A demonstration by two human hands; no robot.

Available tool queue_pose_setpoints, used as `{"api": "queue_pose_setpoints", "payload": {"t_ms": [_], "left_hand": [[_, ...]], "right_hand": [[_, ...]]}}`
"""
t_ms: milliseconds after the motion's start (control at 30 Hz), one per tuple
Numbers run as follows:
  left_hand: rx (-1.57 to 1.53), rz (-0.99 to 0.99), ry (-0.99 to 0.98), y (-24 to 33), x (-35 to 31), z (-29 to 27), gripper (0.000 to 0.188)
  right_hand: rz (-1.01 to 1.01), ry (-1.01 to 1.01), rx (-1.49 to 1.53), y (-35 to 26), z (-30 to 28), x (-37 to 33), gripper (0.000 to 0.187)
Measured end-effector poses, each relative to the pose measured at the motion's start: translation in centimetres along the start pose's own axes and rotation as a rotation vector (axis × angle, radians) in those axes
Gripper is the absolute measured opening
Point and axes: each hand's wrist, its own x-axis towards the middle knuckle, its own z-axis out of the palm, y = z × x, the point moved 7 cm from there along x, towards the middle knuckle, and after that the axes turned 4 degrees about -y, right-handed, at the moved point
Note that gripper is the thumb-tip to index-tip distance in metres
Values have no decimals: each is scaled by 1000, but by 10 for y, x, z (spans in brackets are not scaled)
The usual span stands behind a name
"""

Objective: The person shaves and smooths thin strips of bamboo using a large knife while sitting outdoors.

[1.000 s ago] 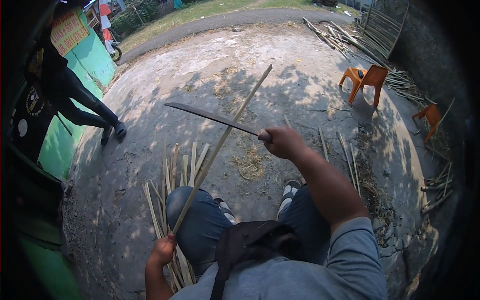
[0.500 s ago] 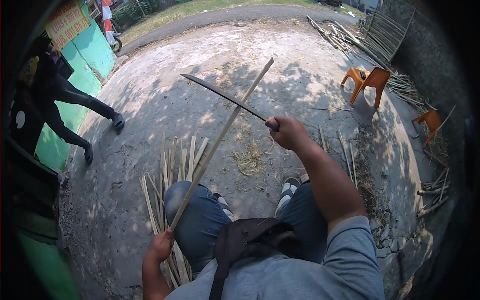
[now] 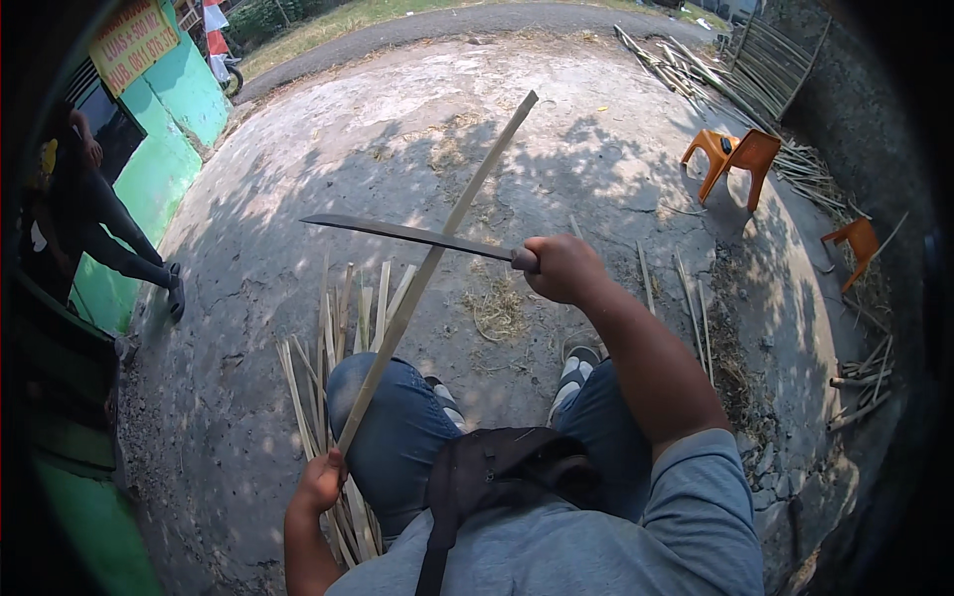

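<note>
My right hand (image 3: 564,270) is closed round the handle of a long machete (image 3: 383,231), its dark blade pointing left. The blade lies across a long bamboo strip (image 3: 475,184), crossing it about midway. Down beside my left knee, my left hand (image 3: 322,480) grips the lower end of this strip, which slants up and away to the right over the knee. Several more bamboo strips (image 3: 290,382) lie in a bundle under and beyond my left hand.
Pale shavings (image 3: 497,310) lie on the concrete ahead of my feet. A few strips (image 3: 688,303) are at the right. Farther off stand an orange plastic chair (image 3: 730,164) and piled bamboo poles (image 3: 686,74). A person (image 3: 109,223) stands by the green wall at left.
The machete has slid down the strip toward me, its tip swinging left and nearer. The strip's far end has shifted slightly. The person at left has drawn the forward leg back.
</note>
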Motion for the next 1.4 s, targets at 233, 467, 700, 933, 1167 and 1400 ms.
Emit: {"api": "queue_pose_setpoints", "payload": {"t_ms": [233, 467, 700, 933, 1167, 1400], "left_hand": [[1, -18, -9, -1, -3, 4, 82], [26, 57, -7, 6, -2, 1, 82], [83, 3, 3, 10, -5, 0, 82], [20, 44, -6, -4, -1, 1, 80], [9, 65, 13, 16, -8, 4, 76], [-156, 36, 35, 0, -17, -8, 72]], "right_hand": [[-117, -4, -40, -25, 1, -15, 14], [-97, -20, -131, -14, -5, 1, 17], [41, 44, 142, 7, -2, -5, 17], [-276, -90, -98, -49, 19, -14, 13], [248, 189, 112, 67, -16, 1, 19], [317, 343, 315, 101, -43, -20, 32]]}}
